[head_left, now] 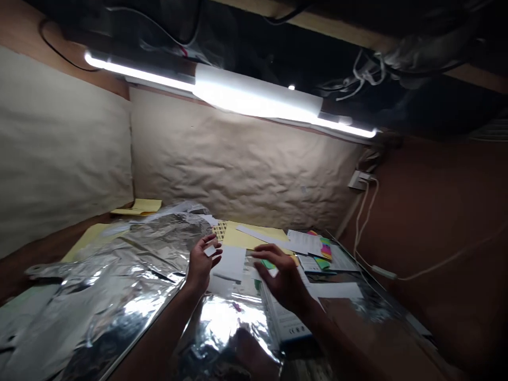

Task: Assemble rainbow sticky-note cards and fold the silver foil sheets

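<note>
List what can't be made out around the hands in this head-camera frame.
Head view:
Printing on the white box: too small, partly hidden by the right hand.
Text on the printed sheets: too small to read.
Anything beneath the crumpled aluminium foil: hidden by the foil.
Foil's near end: cut off by the bottom edge.

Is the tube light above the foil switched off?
No, the tube light is glowing brightly along the top of the wall.

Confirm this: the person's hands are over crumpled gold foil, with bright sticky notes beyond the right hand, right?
Not quite: the crumpled foil is silver, not gold. The head view shows it below the left hand and right hand, with the bright sticky notes beyond the right hand.
</note>
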A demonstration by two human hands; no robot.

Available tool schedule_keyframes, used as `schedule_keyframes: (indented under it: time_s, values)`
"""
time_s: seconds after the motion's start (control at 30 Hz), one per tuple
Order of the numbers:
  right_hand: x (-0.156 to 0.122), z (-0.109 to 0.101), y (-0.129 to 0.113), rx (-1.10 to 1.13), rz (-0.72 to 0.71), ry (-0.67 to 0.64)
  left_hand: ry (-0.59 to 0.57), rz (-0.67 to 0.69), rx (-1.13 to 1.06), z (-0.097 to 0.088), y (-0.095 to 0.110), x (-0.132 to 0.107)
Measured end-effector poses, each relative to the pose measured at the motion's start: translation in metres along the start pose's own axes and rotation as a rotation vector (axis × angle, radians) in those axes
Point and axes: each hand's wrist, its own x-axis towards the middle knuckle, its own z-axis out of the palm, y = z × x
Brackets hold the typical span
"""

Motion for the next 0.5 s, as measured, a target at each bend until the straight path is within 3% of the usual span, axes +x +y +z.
schedule_keyframes:
  time_s: [0.1,0.2,0.27,0.3,0.4,0.5]
  values:
    - [-0.053,-0.064,0.034,0.061,0.367,0.412,-0.197,-0.021,0.064,0.014,0.002,-0.019]
    - [-0.115,-0.123,0.077,0.165,0.674,0.999,-0.540,0.116,0.348,0.029,-0.010,-0.041]
    - [-0.145,-0.145,0.095,0.291,0.854,1.015,-0.760,0.259,0.547,0.036,-0.024,-0.055]
    - [-0.154,-0.150,0.100,0.341,0.915,0.962,-0.826,0.309,0.627,0.038,-0.032,-0.060]
    - [-0.155,-0.143,0.102,0.405,0.933,0.731,-0.828,0.325,0.811,0.039,-0.055,-0.071]
    - [-0.133,-0.124,0.099,0.365,0.815,0.622,-0.773,0.300,0.901,0.037,-0.066,-0.077]
